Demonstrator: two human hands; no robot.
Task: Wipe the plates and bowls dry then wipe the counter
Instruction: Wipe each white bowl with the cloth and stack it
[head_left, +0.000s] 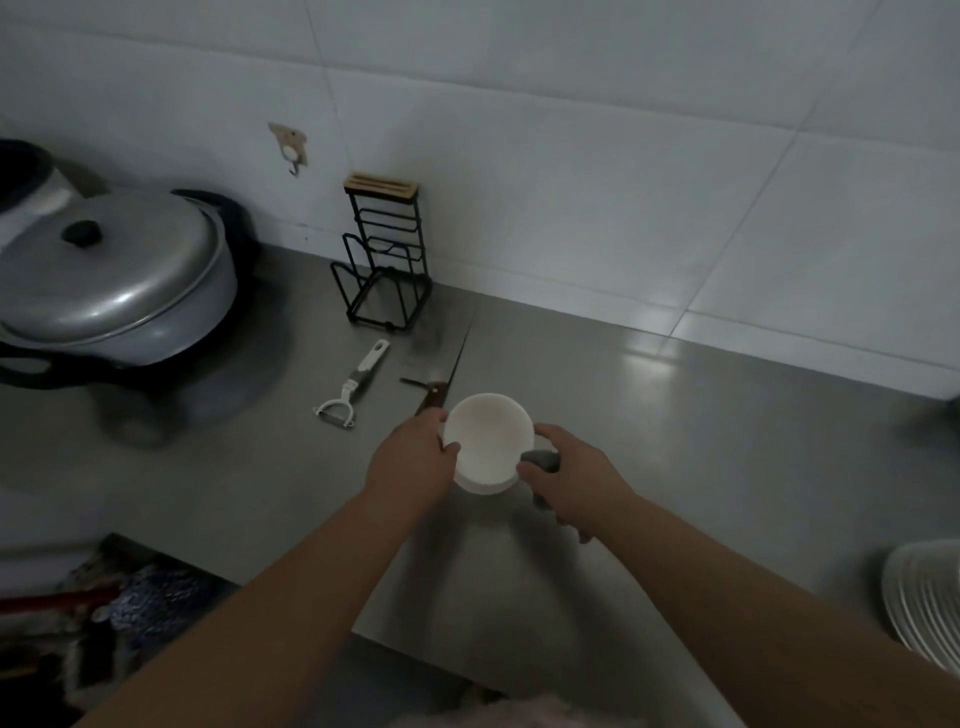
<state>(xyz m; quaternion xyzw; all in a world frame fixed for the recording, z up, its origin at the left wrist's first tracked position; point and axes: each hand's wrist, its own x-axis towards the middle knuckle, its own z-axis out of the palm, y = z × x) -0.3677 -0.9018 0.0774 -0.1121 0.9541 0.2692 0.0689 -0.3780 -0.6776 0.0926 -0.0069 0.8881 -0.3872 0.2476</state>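
Observation:
A small white bowl (487, 441) is held above the steel counter (675, 441), its opening facing up. It looks like a stack of two or three nested bowls. My left hand (415, 457) grips the bowl's left rim, thumb over the edge. My right hand (571, 478) holds a grey cloth (543, 460) against the bowl's right side. A stack of white plates (924, 597) stands at the right edge of the view.
A lidded metal pot (114, 275) sits at the back left. A black wire rack (382, 265) stands by the tiled wall. A white peeler (353, 384) and a knife (441, 374) lie on the counter just beyond the bowl.

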